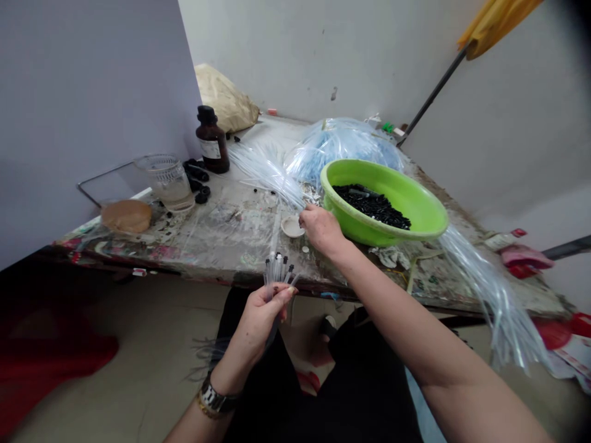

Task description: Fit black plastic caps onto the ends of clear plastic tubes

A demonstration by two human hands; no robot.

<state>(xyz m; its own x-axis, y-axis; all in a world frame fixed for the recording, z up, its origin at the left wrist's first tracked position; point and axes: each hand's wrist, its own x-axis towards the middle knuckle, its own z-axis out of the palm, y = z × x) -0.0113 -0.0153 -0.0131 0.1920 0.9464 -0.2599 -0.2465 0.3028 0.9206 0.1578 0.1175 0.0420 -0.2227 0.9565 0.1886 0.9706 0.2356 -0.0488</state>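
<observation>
My left hand (261, 317) is closed round a small bunch of clear tubes with black tips (277, 269), held upright in front of the table edge. My right hand (321, 227) rests on the table beside a green plastic bowl (415, 212) holding many small black pieces (372, 205). Its fingers are curled at the end of a long bundle of clear tubes (265, 172) that runs back across the table. A small white dish (292, 226) lies just left of that hand.
A brown glass bottle (212, 140), a clear measuring jug (170, 180) and a tan lid (126, 215) stand at the table's left. A bag of clear tubes (341, 144) lies behind the bowl. More tubes (498, 301) hang off the right edge.
</observation>
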